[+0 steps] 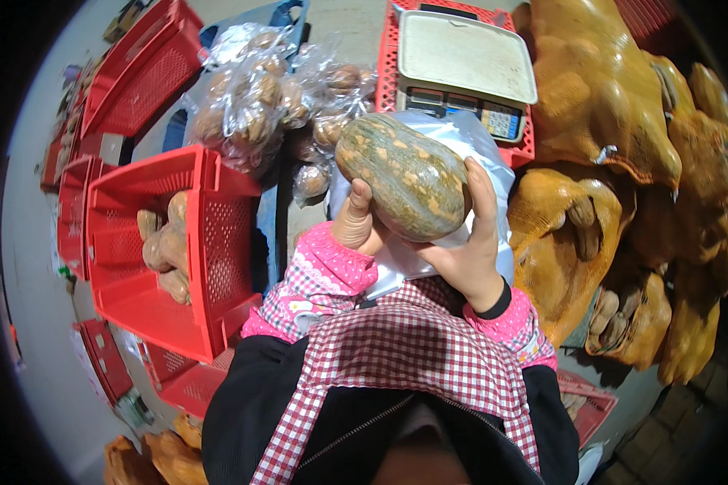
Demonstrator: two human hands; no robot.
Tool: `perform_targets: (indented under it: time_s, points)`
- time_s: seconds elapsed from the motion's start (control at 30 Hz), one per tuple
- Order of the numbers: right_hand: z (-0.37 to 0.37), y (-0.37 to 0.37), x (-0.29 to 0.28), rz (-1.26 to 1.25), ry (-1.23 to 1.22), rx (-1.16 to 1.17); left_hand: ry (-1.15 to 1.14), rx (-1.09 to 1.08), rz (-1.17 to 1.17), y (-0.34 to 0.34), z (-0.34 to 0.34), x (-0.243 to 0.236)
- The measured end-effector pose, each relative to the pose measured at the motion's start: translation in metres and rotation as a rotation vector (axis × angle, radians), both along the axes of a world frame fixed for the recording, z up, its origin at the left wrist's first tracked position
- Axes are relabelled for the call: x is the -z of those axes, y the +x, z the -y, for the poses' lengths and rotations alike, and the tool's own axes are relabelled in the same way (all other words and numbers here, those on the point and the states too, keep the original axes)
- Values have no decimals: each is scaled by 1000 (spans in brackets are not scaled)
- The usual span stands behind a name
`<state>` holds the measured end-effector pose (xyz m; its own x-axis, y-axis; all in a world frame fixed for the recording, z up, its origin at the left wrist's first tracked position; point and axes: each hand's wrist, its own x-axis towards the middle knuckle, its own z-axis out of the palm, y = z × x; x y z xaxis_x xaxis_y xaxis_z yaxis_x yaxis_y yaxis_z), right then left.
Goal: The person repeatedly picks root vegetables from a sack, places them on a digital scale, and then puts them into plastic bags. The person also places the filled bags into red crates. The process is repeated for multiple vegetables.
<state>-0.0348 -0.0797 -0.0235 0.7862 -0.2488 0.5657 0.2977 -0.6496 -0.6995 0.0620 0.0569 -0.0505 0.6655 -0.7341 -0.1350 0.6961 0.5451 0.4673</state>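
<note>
Between my two hands is a mottled green and orange pumpkin (403, 176), held up in front of the apron. My left hand (357, 218) grips its lower left side, thumb on the skin. On the lower right side, my right hand (471, 246) is wrapped round it, a dark band at the wrist. Under and behind the pumpkin lies a pile of white plastic bags (497, 182). Just beyond them a digital scale (465, 56) with a pale platform sits on an upturned-looking red crate (387, 69). Nothing rests on the scale's platform.
At the left stands a red crate (109, 267) holding several tan squashes (170, 246). Squashes bagged in clear plastic (247, 105) lie at the back left on a blue pallet. Large orange mesh sacks (598, 89) fill the right side, one open near me. Another red crate (137, 77) is farther left.
</note>
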Motion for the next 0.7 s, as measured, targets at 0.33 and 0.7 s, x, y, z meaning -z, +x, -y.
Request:
perform_targets:
  time_s: [0.33, 0.7]
  points:
    - [-7, 2, 3, -257, 575, -170, 65, -63, 172, -2, -4, -4]
    - [19, 3, 2, -434, 1662, -492, 55, 52, 570, 13, -3, -1]
